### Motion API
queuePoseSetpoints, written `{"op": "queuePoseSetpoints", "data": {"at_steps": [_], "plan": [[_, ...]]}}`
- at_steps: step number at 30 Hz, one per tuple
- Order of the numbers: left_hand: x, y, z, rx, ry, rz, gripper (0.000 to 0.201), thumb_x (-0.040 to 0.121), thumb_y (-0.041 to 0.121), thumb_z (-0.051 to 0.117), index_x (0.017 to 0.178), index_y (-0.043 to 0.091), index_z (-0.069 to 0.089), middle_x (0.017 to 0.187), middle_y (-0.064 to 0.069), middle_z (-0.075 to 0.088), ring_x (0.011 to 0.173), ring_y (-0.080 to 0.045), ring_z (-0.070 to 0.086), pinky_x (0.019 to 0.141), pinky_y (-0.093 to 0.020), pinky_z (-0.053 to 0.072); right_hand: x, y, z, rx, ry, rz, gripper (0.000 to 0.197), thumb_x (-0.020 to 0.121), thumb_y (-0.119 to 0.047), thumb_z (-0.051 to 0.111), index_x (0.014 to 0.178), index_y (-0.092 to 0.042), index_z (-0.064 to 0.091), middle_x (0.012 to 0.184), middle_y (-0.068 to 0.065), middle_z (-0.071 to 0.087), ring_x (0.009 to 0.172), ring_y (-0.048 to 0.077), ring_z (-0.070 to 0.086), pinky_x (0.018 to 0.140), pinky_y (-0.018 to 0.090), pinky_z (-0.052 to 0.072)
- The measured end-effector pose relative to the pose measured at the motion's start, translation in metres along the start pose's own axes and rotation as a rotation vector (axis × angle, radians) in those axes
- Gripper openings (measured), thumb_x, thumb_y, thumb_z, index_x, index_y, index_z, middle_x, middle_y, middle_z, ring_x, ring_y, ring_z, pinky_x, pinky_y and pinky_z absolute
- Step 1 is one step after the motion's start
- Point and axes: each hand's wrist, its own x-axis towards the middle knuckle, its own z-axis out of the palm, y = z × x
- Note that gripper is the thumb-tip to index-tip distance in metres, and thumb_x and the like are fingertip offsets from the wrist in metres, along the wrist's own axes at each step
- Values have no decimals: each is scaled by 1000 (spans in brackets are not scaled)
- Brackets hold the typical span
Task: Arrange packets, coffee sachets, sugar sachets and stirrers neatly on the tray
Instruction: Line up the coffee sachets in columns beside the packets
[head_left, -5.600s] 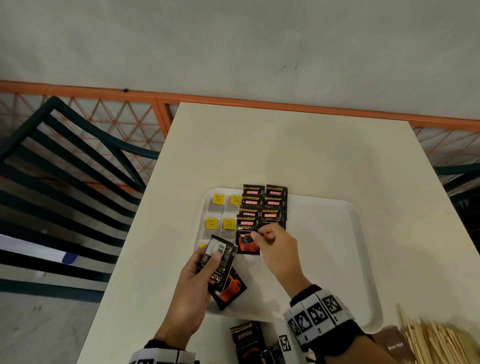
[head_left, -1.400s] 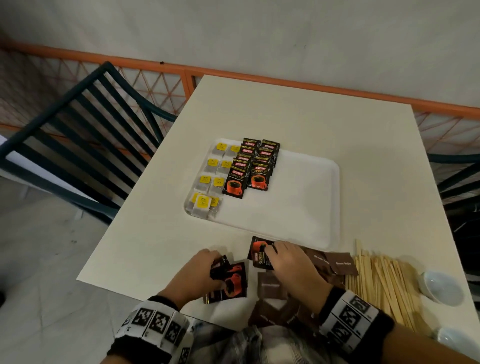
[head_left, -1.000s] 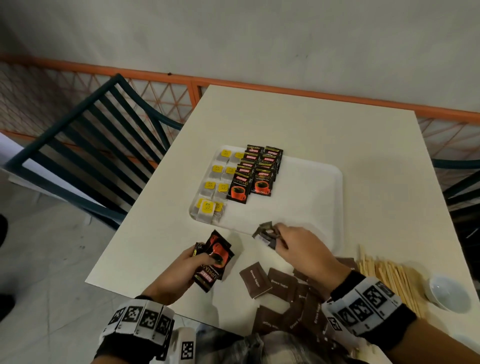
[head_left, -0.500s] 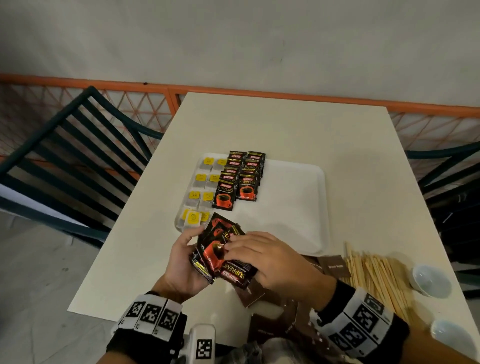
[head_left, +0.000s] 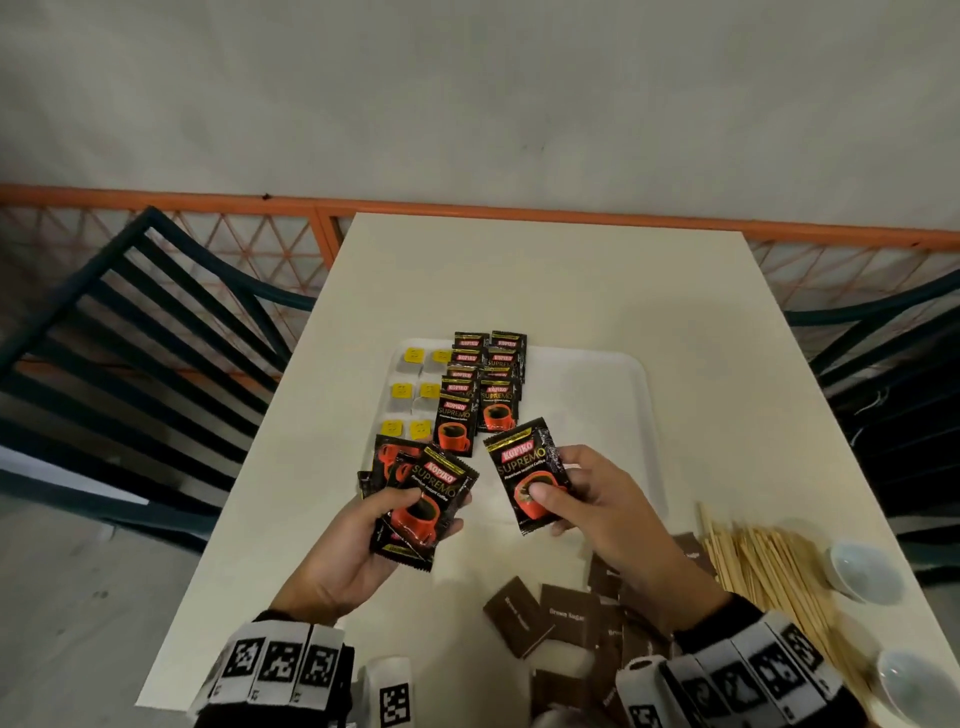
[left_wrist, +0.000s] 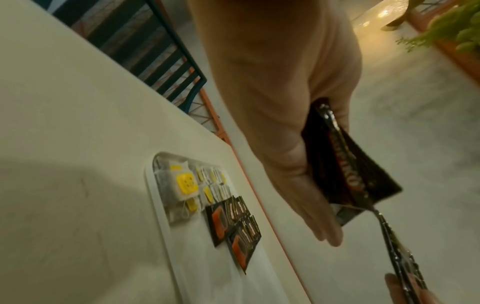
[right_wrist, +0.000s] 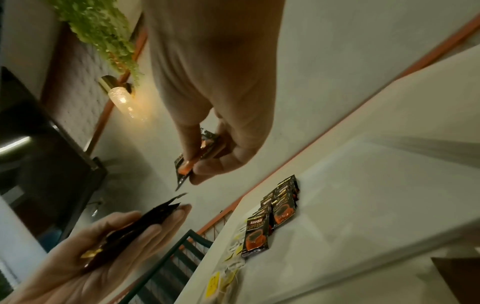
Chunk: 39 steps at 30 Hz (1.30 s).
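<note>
Coffee sachets are the job in hand: the right hand (head_left: 597, 499) pinches a single sachet (head_left: 527, 480) between thumb and fingers, held up over the near edge of the tray (head_left: 597, 415), while the left hand (head_left: 363, 540) grips a fanned bundle of sachets (head_left: 421, 501) with the thumb across the top one. These look light, thin and glossy, so they will likely slip against one another in the bundle and flex if held by one corner; a pinch near the middle or lower half, as the right thumb has now, seems the steadier hold for laying one flat. On the tray, two overlapping columns of coffee sachets (head_left: 478, 395) sit just beside the tea bags (head_left: 410, 395). The head view alone shows the brown sugar sachets (head_left: 561, 618) and wooden stirrers (head_left: 763, 577) lying on the table (head_left: 571, 291), off the tray. The left wrist view shows the bundle edge-on, several layers thick, and the right wrist view shows fingers curled beneath the single sachet.
</note>
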Motion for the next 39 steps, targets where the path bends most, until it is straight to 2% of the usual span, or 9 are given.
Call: {"op": "queuePoseSetpoints", "data": {"at_steps": [4, 9, 13, 18, 21, 24, 27, 31, 39], "plan": [[3, 9, -4, 101, 32, -8, 69, 57, 13, 79, 120, 2, 54, 114, -29, 63, 102, -37, 64, 76, -41, 58, 11, 2, 1, 71, 27, 69, 14, 87, -12, 60, 100, -7, 59, 93, 11, 68, 76, 16, 64, 57, 22, 51], [6, 11, -10, 196, 129, 28, 57, 67, 18, 66, 121, 3, 55, 109, -22, 66, 95, -30, 66, 75, -31, 56, 22, 13, 6, 132, -5, 181, 21, 94, -9, 48, 114, -9, 56, 107, 8, 63, 86, 18, 66, 75, 27, 57], [7, 12, -18, 172, 157, 54, 38, 74, 9, 65, 111, 6, 60, 100, -15, 71, 89, -24, 69, 76, -32, 52, 35, 31, 6, 52, 76, 286, 23, 93, -7, 49, 115, -9, 56, 108, 7, 65, 95, 20, 65, 70, 24, 53], [4, 13, -37, 140, 225, 79, 35, 77, 11, 53, 112, 7, 59, 104, -17, 71, 92, -25, 69, 75, -33, 53, 64, 50, 4, 7, 243, 361, 8, 87, -5, 58, 95, -7, 58, 95, 10, 66, 75, 14, 60, 57, 17, 43], [2, 13, -50, 83, 259, 74, 42, 76, 12, 53, 117, 5, 56, 108, -21, 68, 95, -31, 66, 79, -40, 52, 86, 54, 12, 230, 202, 416, 10, 91, -1, 51, 94, -2, 60, 104, 18, 64, 87, 20, 63, 69, 21, 53], [3, 12, -56, 2, 266, 51, 47, 77, 13, 53, 123, 1, 52, 115, -27, 63, 106, -41, 61, 77, -44, 58, 105, 53, 22, 325, 219, 439, 14, 91, 2, 50, 100, 3, 60, 104, 19, 63, 89, 24, 64, 62, 19, 56], [7, 11, -59, -20, 259, 26, 45, 78, 13, 52, 122, 0, 52, 115, -29, 62, 104, -43, 61, 75, -44, 58, 117, 54, 29, 194, 318, 444, 7, 87, 0, 57, 85, -7, 59, 88, 12, 62, 70, 18, 59, 54, 21, 48], [13, 11, -62, 15, 275, 6, 46, 77, 14, 54, 121, 1, 53, 112, -29, 64, 99, -42, 63, 76, -39, 56, 128, 62, 34, 73, 396, 439, 12, 82, -4, 66, 92, -6, 59, 82, 8, 61, 62, 14, 55, 54, 21, 42], [19, 7, -60, 108, 271, -4, 46, 73, 14, 57, 117, 2, 56, 103, -25, 68, 83, -32, 68, 62, -29, 58, 137, 74, 36, -206, 441, 326, 18, 80, -11, 69, 97, -7, 63, 91, 4, 63, 90, 23, 61, 89, 39, 52]]}}
